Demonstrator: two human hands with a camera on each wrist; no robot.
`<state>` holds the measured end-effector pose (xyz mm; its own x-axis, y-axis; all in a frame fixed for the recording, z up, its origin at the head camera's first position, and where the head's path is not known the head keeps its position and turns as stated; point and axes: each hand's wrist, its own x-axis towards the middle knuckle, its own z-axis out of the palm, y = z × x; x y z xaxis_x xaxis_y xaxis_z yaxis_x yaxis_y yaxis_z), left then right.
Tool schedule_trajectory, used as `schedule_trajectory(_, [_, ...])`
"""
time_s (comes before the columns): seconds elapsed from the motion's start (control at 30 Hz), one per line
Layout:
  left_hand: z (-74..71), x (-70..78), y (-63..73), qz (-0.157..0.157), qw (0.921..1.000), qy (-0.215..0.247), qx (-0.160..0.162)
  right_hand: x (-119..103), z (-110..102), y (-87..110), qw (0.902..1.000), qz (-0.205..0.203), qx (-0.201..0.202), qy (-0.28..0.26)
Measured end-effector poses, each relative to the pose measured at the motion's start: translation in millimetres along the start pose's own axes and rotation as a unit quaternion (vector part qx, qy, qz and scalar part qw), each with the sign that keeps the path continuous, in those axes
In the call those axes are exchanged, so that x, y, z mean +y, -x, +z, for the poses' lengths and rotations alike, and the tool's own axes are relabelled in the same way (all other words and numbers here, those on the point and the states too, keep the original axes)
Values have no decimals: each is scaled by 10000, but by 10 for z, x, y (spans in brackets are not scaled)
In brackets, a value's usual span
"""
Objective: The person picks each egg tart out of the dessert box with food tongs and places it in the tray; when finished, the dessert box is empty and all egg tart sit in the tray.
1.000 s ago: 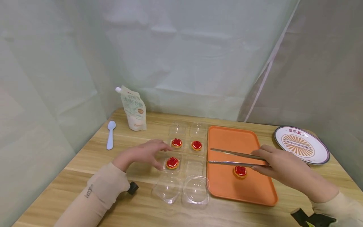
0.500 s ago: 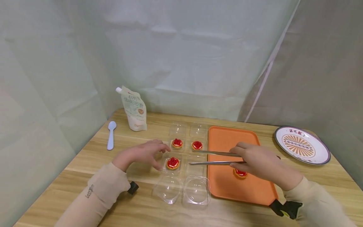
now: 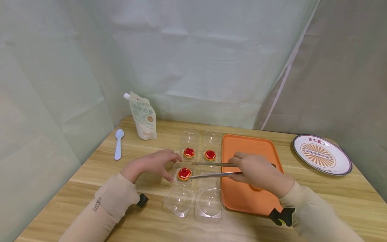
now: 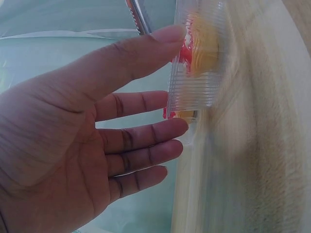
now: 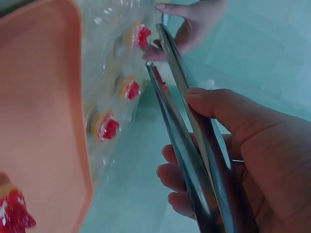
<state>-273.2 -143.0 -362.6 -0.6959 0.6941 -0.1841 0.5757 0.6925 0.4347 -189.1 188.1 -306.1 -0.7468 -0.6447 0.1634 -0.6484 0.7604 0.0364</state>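
My right hand [image 3: 254, 169] grips a pair of metal tongs [image 3: 219, 164] above the orange tray [image 3: 248, 144]. The tong tips stand apart, reaching left to the red-topped tart [image 3: 184, 173] in the front left clear plastic box [image 3: 178, 181]; whether they touch it I cannot tell. Left of that box is my left hand [image 3: 158, 163], thumb and fingers spread and loosely bent. Its thumb [image 4: 167, 36] appears at the box's edge in the left wrist view. Two more tarts, left [image 3: 188, 153] and right [image 3: 210, 155], sit in boxes behind. Another tart [image 3: 256, 187] on the tray is mostly hidden by my right hand.
Clear lids, left [image 3: 180, 201] and right [image 3: 209, 203], lie open toward the front. At the back left stand a white spouted pouch [image 3: 142, 116] and, lying beside it, a pale blue spoon [image 3: 118, 144]. A patterned plate [image 3: 338, 161] rests at the far right.
My right hand has moved left with the tongs, from over the tray until their tips came to the front left tart. My left hand has stayed almost still.
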Motion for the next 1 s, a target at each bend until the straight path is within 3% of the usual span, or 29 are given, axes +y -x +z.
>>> schedule_trajectory(0.33, [9,15,-1,-74,9999,50,53,-137,84,-141,9995,90,-242,-189])
schedule_trajectory(1.0, [5,36,17,75,9999,-129,75,-358,-2,-376,9953,-11,-679,695])
